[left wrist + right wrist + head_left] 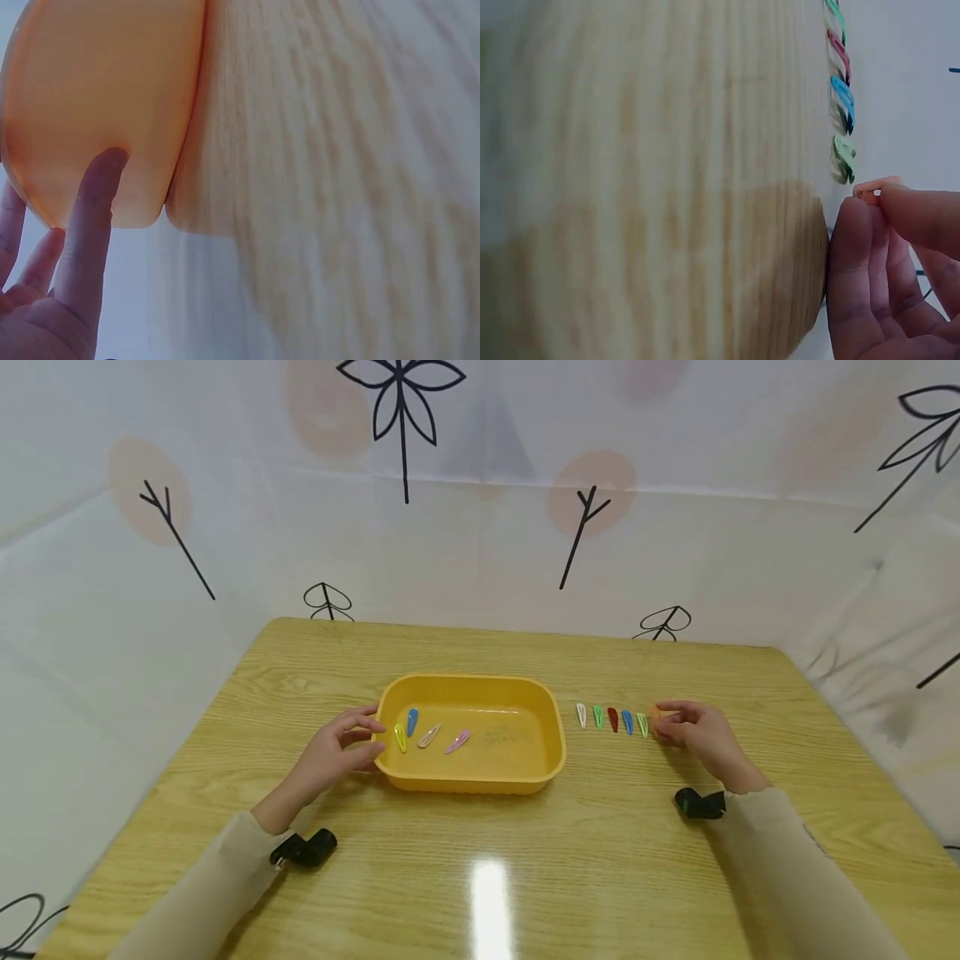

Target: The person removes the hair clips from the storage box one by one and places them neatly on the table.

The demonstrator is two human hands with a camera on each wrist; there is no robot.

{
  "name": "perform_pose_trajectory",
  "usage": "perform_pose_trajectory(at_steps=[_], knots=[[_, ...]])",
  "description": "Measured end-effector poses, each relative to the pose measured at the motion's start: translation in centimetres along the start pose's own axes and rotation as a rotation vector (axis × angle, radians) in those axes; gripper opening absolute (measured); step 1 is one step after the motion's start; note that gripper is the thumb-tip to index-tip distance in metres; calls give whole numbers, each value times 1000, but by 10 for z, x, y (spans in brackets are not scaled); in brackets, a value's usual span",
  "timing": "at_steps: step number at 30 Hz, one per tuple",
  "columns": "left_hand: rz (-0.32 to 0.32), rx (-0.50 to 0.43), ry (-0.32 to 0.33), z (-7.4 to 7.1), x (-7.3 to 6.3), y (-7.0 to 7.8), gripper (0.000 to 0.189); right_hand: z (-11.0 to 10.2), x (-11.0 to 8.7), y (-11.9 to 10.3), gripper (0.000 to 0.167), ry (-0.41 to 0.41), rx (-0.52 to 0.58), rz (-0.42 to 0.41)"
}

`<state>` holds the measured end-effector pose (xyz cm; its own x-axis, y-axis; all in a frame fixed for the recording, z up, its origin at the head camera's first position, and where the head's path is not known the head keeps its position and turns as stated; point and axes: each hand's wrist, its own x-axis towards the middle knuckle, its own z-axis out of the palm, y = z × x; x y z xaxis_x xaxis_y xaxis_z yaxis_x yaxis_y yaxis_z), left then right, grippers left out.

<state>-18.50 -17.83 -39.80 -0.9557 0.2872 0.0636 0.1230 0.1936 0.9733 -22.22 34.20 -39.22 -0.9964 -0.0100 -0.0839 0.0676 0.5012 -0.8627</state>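
Note:
A yellow tray (468,783) stands in the middle of the table with a yellow, a blue, a beige and a pink hair clip (457,742) inside, toward its left half. My left hand (337,747) holds the tray's left end, thumb (97,187) against the outer wall and fingertips over the rim. To the right, my right hand (697,731) pinches an orange hair clip (870,193) between thumb and finger, low over the table. This clip is at the right end of a row with a light green (642,725), a blue (627,722), a dark red (612,719), a green (597,717) and a white clip (581,715).
The wooden table (390,868) reaches back to a white patterned cloth (480,552). Black camera mounts (303,849) sit at both wrists. A bright reflection lies on the tabletop near the front.

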Motion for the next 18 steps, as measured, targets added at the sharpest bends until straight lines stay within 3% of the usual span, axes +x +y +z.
perform_pose_trajectory(at_steps=[12,18], knots=[[-8,-11,-3,1,1,-1,34,-3,2,2,46,-50,-83,15],[-13,-16,0,1,1,0,33,-3,4,4,44,-58,-74,23]])
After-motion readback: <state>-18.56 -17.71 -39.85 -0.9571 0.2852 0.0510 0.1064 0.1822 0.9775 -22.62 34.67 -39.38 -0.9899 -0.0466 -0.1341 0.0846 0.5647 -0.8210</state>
